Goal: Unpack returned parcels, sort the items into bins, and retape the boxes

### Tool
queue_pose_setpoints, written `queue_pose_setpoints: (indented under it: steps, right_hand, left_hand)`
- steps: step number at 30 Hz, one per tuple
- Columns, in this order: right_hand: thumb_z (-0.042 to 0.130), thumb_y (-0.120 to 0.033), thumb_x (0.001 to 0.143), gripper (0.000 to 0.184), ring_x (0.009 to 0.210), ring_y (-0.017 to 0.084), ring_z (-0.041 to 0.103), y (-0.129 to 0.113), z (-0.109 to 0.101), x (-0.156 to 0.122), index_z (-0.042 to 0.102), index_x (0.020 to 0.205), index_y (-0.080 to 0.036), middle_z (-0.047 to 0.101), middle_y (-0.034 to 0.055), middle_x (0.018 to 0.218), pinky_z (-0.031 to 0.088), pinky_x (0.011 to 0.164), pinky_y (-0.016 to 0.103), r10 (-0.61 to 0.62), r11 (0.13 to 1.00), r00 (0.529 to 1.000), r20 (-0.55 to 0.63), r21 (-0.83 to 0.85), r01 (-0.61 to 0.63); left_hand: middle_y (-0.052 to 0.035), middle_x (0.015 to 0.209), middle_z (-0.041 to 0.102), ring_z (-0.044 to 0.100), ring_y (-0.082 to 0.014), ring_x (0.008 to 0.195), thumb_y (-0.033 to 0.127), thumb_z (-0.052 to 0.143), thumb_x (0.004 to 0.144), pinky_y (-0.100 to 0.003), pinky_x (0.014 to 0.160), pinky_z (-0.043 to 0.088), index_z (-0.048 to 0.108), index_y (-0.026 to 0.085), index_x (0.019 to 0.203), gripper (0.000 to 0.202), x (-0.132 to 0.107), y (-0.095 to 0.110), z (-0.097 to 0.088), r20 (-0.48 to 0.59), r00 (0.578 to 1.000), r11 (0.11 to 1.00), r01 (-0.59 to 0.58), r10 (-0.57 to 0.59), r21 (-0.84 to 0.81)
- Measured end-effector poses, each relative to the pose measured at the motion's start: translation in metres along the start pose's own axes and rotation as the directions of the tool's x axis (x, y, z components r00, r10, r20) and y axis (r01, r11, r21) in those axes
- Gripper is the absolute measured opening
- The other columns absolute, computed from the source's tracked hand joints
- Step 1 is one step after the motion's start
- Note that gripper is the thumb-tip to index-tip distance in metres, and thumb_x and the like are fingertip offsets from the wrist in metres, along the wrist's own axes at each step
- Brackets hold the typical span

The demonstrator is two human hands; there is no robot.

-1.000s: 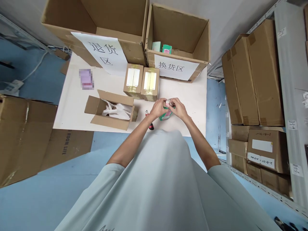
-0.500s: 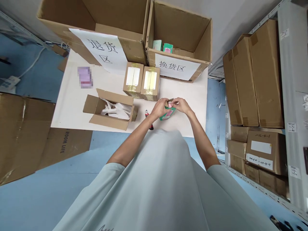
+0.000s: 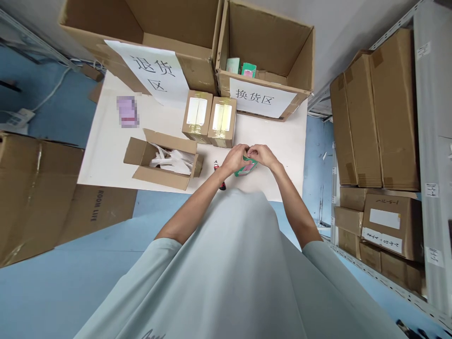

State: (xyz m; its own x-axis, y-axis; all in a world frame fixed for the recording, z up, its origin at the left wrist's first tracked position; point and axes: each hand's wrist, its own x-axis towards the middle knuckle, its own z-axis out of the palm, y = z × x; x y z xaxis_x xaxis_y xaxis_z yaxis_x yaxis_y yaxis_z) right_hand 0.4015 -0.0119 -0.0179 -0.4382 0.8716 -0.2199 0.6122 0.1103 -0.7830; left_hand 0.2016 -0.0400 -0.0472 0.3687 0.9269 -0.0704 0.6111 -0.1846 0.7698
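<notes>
My left hand point(image 3: 235, 159) and my right hand point(image 3: 261, 155) meet over a small green and pink box point(image 3: 245, 168) at the near edge of the white table point(image 3: 109, 150). Both hands have their fingers curled on the top of this box, which hides its upper end. A dark pen-like tool with a red tip point(image 3: 218, 175) lies on the table just left of my left wrist.
An open small carton with white packing point(image 3: 162, 160) lies to the left. Two sealed small cartons point(image 3: 210, 120) stand behind my hands. Two big labelled cardboard boxes point(image 3: 263, 56) sit at the back. Shelves with cartons point(image 3: 374, 113) stand to the right, a large box point(image 3: 31, 197) to the left.
My hands have pressed closer together on the top of the green box, and the pale pink item seen between my fingers earlier is now hidden.
</notes>
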Motion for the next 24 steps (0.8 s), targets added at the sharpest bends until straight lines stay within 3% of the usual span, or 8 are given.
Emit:
queue_pose_setpoints:
  steps: [2, 4, 6, 8, 10, 15, 20, 24]
  right_hand:
    - [0.072, -0.016, 0.086, 0.016, 0.090, 0.025, 0.074, 0.001, -0.001, -0.001, 0.085, 0.086, -0.025, 0.082, 0.0034, 0.096, 0.060, 0.099, 0.041, -0.052, 0.997, 0.998, 0.026, -0.051, 0.053]
    - [0.072, -0.022, 0.090, 0.014, 0.103, 0.028, 0.074, 0.006, -0.001, -0.005, 0.085, 0.093, -0.025, 0.081, 0.0068, 0.103, 0.058, 0.110, 0.047, -0.076, 0.994, 0.992, -0.100, -0.087, 0.067]
    - [0.073, -0.032, 0.095, 0.016, 0.112, 0.031, 0.073, 0.013, 0.002, -0.012, 0.084, 0.103, -0.024, 0.081, 0.0109, 0.114, 0.058, 0.115, 0.052, -0.011, 0.998, 0.954, -0.299, -0.056, -0.006]
    - [0.073, -0.046, 0.098, 0.024, 0.110, 0.031, 0.075, 0.021, 0.009, -0.021, 0.080, 0.106, -0.024, 0.081, 0.0128, 0.118, 0.061, 0.111, 0.052, 0.115, 0.993, 0.916, -0.385, 0.076, -0.092]
    - [0.073, -0.062, 0.097, 0.038, 0.106, 0.029, 0.077, 0.028, 0.018, -0.028, 0.077, 0.102, -0.025, 0.083, 0.0113, 0.114, 0.065, 0.105, 0.048, 0.208, 0.960, 0.914, -0.348, 0.254, -0.122]
    - [0.071, -0.094, 0.087, 0.070, 0.115, 0.029, 0.081, 0.034, 0.033, -0.031, 0.076, 0.098, -0.025, 0.087, 0.0101, 0.112, 0.067, 0.104, 0.046, 0.380, 0.780, 0.892, -0.243, 0.602, -0.168]
    - [0.065, -0.100, 0.089, 0.079, 0.115, 0.029, 0.083, 0.031, 0.036, -0.013, 0.078, 0.105, -0.023, 0.088, 0.0124, 0.113, 0.067, 0.105, 0.043, 0.422, 0.601, 0.905, -0.061, 0.766, -0.228]
    - [0.081, -0.087, 0.081, 0.070, 0.119, 0.026, 0.082, 0.027, 0.037, -0.001, 0.075, 0.111, -0.024, 0.088, 0.0102, 0.122, 0.067, 0.105, 0.039, 0.417, 0.572, 0.897, -0.147, 0.810, -0.133]
  left_hand:
    - [-0.0168, 0.138, 0.077, 0.072, -0.0413, 0.133, 0.027, 0.089, 0.080, -0.056, 0.119, 0.056, 0.069, 0.019, 0.137, 0.061, -0.003, -0.001, -0.002, -0.009, 1.000, 1.000, -0.007, 0.007, -0.007]
    - [-0.0173, 0.143, 0.076, 0.071, -0.0408, 0.136, 0.027, 0.089, 0.080, -0.055, 0.119, 0.056, 0.061, 0.019, 0.152, 0.077, -0.008, -0.002, -0.003, -0.047, 0.999, 0.999, 0.008, -0.010, -0.032]
    - [-0.0172, 0.150, 0.074, 0.072, -0.0385, 0.137, 0.028, 0.090, 0.082, -0.053, 0.119, 0.057, 0.049, 0.021, 0.164, 0.092, -0.016, -0.005, -0.005, -0.089, 0.995, 0.996, 0.045, -0.052, -0.079]
    - [-0.0180, 0.155, 0.072, 0.074, -0.0368, 0.136, 0.030, 0.090, 0.085, -0.051, 0.117, 0.059, 0.043, 0.023, 0.167, 0.095, -0.024, -0.007, -0.006, -0.109, 0.989, 0.988, 0.088, -0.101, -0.124]
    - [-0.0183, 0.158, 0.071, 0.074, -0.0369, 0.137, 0.034, 0.089, 0.088, -0.052, 0.116, 0.060, 0.050, 0.024, 0.158, 0.080, -0.030, -0.009, -0.006, -0.111, 0.987, 0.986, 0.101, -0.116, -0.134]
    - [-0.0149, 0.169, 0.062, 0.060, -0.0367, 0.158, 0.031, 0.079, 0.096, -0.055, 0.129, 0.053, 0.069, 0.027, 0.133, 0.038, -0.036, -0.006, -0.002, -0.119, 0.993, 0.998, -0.022, 0.015, -0.060]
    - [-0.0155, 0.180, 0.048, 0.068, -0.0363, 0.150, 0.038, 0.080, 0.100, -0.052, 0.125, 0.058, 0.076, 0.026, 0.130, 0.033, -0.042, 0.003, 0.003, -0.126, 0.992, 0.996, -0.010, -0.001, -0.086]
    - [-0.0199, 0.180, 0.044, 0.069, -0.0351, 0.148, 0.047, 0.086, 0.097, -0.051, 0.120, 0.062, 0.067, 0.024, 0.138, 0.050, -0.049, 0.007, 0.011, -0.192, 0.980, 0.982, 0.008, -0.044, -0.187]
